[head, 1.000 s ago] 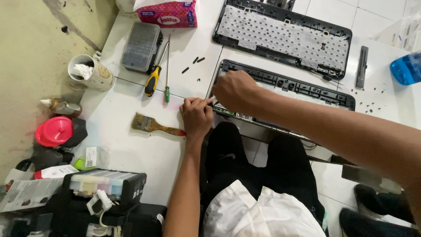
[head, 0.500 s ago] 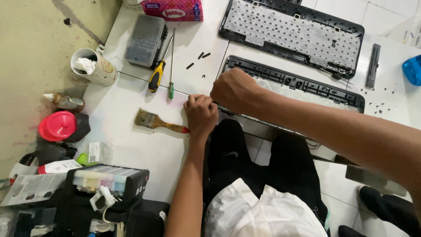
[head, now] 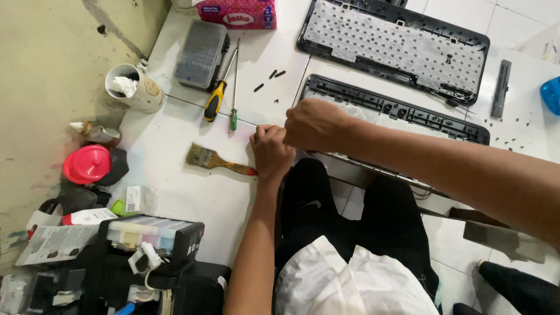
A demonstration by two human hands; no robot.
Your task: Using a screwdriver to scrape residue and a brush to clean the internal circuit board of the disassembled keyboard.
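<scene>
My left hand (head: 271, 150) is curled into a fist at the near left corner of a black keyboard base (head: 408, 111). What its fingers pinch is hidden. My right hand (head: 315, 122) is closed over that same left end of the base and touches my left hand. A pale sheet lies on the base. The handle end of a wooden paintbrush (head: 217, 160) lies right beside my left hand. A second keyboard shell (head: 396, 41) with a dotted plate lies further away. I sit on the floor, with my black trousers (head: 350, 216) below the hands.
A yellow-handled screwdriver (head: 214, 99), a thin green-handled screwdriver (head: 233, 87) and a grey parts box (head: 202, 54) lie to the far left. Small black screws (head: 268, 80) are scattered. A mug (head: 133, 87), a red lid (head: 87, 164), a printer with ink tanks (head: 151, 239) and a black strip (head: 500, 88) surround the area.
Both hands stay pressed together at the keyboard base's left corner. The view has shifted a little, and my left fist now sits closer to the brush handle.
</scene>
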